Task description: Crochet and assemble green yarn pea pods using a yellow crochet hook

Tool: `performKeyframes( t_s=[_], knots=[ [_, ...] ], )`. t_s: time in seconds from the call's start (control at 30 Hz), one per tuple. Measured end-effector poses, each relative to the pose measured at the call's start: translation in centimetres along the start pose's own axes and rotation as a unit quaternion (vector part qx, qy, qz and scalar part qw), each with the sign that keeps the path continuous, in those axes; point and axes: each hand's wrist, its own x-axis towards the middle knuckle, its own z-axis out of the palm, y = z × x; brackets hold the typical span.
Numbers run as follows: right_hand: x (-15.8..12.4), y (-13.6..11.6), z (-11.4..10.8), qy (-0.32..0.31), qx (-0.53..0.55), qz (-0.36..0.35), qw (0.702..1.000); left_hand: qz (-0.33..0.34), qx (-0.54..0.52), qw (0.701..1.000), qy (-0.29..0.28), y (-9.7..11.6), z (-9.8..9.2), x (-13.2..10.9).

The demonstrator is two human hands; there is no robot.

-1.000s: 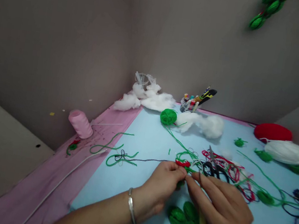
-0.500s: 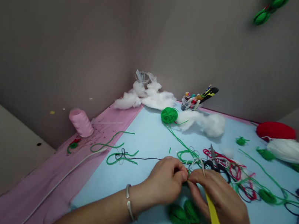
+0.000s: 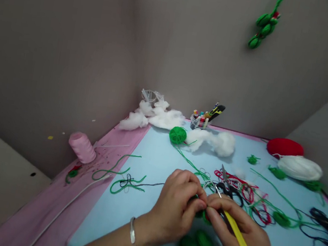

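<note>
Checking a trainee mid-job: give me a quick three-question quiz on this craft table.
1. Which hand holds the yellow-handled crochet hook?
2. True or false: the metal bangle is on the right wrist.
3. Fill in: the yarn ball beside the cotton stuffing is ____.

Key: 1. Right hand. 2. False, it is on the wrist of the left hand. 3. Green.

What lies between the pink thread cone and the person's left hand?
The head view shows loose green yarn and a thin dark thread between the pink thread cone and the left hand.
</note>
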Motion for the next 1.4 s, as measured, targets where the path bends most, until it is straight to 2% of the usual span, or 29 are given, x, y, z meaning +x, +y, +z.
performKeyframes(
  t_s=[0.17, 0.33, 0.47, 0.57, 0.63, 0.7, 1.03, 1.1, 1.17, 1.23, 1.3, 1.4],
  knots=[
    [0.1, 0.0, 0.0, -0.003, 0.051, 0.030, 0.998, 0.057, 0.080, 0.994, -0.043, -0.3, -0.8, 0.3],
    [0.6, -0.1, -0.3, -0.029, 0.146, 0.065, 0.987, 0.118, 0.071, 0.989, -0.045, 0.0, -1.3, 0.5],
    [0.8, -0.1, -0.3, -0.049, 0.289, 0.136, 0.946, 0.152, 0.027, 0.988, -0.033, -0.1, -1.1, 0.5],
    [0.7, -0.2, -0.4, -0.065, 0.363, 0.200, 0.908, 0.177, 0.004, 0.984, 0.012, -0.6, -0.7, 0.5],
    [0.7, -0.3, -0.5, -0.077, 0.379, 0.229, 0.893, 0.190, -0.002, 0.981, 0.038, -1.0, -0.5, 0.5],
    [0.6, -0.3, -0.7, -0.082, 0.387, 0.238, 0.887, 0.187, -0.003, 0.982, 0.039, -1.2, -0.4, 0.5],
    [0.5, 0.1, -0.7, -0.087, 0.352, 0.257, 0.896, 0.191, 0.026, 0.981, 0.001, -1.3, -0.4, 0.5],
    [0.5, 0.2, -0.7, -0.081, 0.302, 0.257, 0.915, 0.164, 0.030, 0.986, 0.001, -1.1, -0.2, 0.3],
    [0.5, 0.2, -0.9, -0.047, 0.190, 0.238, 0.951, 0.103, 0.004, 0.995, 0.012, -0.9, 0.2, 0.2],
    [0.4, 0.2, -1.4, 0.014, 0.038, 0.193, 0.980, -0.001, -0.049, 0.998, 0.042, -0.8, 0.5, 0.2],
    [0.1, -0.1, -2.1, 0.036, -0.082, 0.110, 0.990, -0.118, -0.114, 0.984, 0.075, -0.9, 0.8, 0.3],
    [-0.4, -0.8, -2.6, -0.047, -0.113, -0.035, 0.992, -0.259, -0.214, 0.938, 0.086, -1.1, 1.1, 0.7]
  ],
)
